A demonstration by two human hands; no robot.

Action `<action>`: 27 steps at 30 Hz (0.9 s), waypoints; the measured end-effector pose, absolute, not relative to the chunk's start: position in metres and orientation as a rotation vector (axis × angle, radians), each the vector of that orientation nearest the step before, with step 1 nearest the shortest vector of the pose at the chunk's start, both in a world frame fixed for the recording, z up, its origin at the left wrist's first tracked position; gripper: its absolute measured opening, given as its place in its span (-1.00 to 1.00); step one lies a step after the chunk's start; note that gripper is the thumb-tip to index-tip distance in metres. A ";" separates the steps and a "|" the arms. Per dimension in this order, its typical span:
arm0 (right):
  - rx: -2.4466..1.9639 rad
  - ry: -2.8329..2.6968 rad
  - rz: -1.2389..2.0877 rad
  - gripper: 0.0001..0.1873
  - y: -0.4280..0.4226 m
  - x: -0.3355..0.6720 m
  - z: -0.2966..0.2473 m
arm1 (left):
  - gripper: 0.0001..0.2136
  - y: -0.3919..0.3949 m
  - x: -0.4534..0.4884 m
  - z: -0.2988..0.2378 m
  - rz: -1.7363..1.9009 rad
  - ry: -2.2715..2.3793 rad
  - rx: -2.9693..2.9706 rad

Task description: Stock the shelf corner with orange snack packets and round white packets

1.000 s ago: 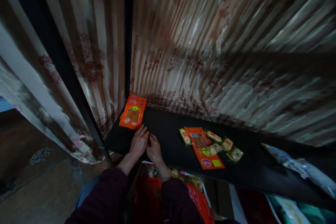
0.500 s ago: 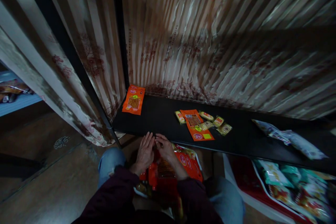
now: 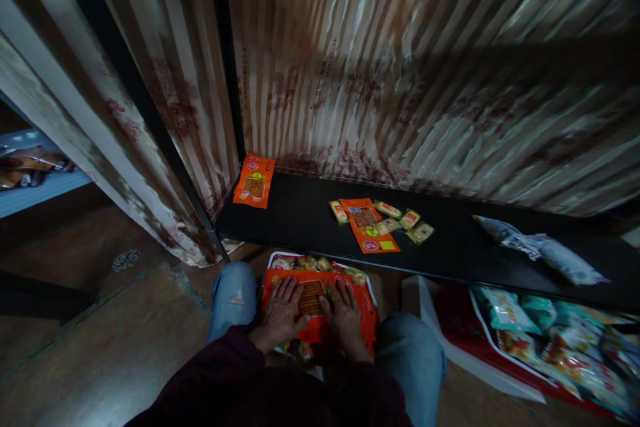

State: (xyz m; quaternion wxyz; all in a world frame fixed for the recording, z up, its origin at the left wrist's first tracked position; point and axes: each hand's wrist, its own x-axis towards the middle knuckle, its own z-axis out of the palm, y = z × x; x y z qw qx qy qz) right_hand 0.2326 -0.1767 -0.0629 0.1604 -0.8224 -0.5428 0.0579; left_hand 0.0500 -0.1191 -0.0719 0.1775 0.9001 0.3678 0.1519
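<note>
Both my hands rest on orange snack packets (image 3: 311, 333) lying in a white-rimmed tray (image 3: 373, 288) between my knees. My left hand (image 3: 284, 310) lies with its fingers spread on the left side of the packets. On the right side, my right hand (image 3: 344, 317) is likewise flat, its fingers apart. Small yellow-wrapped snacks (image 3: 320, 263) show along the tray's far edge. On the black shelf (image 3: 290, 220) ahead, one orange packet (image 3: 254, 181) lies in the left corner. A second orange packet (image 3: 370, 225) sits mid-shelf among several small wrapped snacks (image 3: 410, 219).
Silvery packets (image 3: 543, 250) lie on the shelf's right part. Below it stands a red and white box (image 3: 453, 320) with several green and red snack bags (image 3: 565, 340). A black post (image 3: 227, 47) rises at the shelf's left, before a striped curtain (image 3: 350, 67).
My hands have come down and apart, from fingertips together near the shelf edge to flat on the orange packets. The tray now shows more fully.
</note>
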 end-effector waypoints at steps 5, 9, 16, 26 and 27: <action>-2.456 -1.349 0.090 -0.32 -0.176 0.230 -0.062 | -0.36 -0.122 0.047 -0.074 0.514 1.062 2.519; -2.470 -1.274 0.071 -0.27 -0.182 0.237 -0.064 | -0.38 -0.130 0.045 -0.075 0.576 1.106 2.518; -2.200 -1.350 0.125 -0.38 -0.184 0.249 -0.070 | -0.36 -0.137 0.048 -0.068 0.555 1.178 2.507; -2.095 -1.056 0.311 -0.41 -0.174 0.260 -0.045 | -0.39 -0.138 0.046 -0.073 0.592 1.174 2.489; -2.067 -0.969 0.369 -0.41 -0.173 0.261 -0.040 | -0.38 -0.138 0.046 -0.074 0.600 1.168 2.491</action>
